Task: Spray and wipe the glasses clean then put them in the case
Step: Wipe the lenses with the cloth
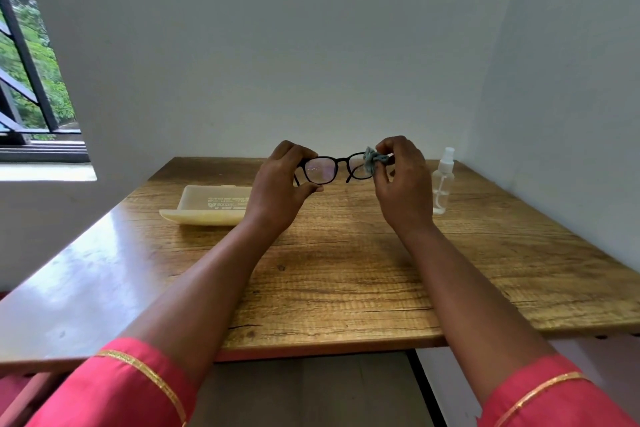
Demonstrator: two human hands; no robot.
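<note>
**Two hands wiping a pair of glasses above a wooden bench**

Nearest the camera, two forearms in pink sleeves (138, 388) with gold trim reach forward over a wooden bench (346, 270). Further out, both hands hold black-framed glasses (334, 168) in the air above the bench. The left hand (277, 184) has its grip pinched on the left lens rim, thumb below and fingers on top. The right hand (401, 180) has its grip clamped on a bunched grey-blue cloth (372, 160) pressed against the right lens. Beyond the left hand, a cream glasses case (207, 206) lies open on the bench. Just beside the right hand, a clear spray bottle (443, 180) stands upright near the white wall (311, 45). A window (27, 62) shows green foliage at far left.
</note>
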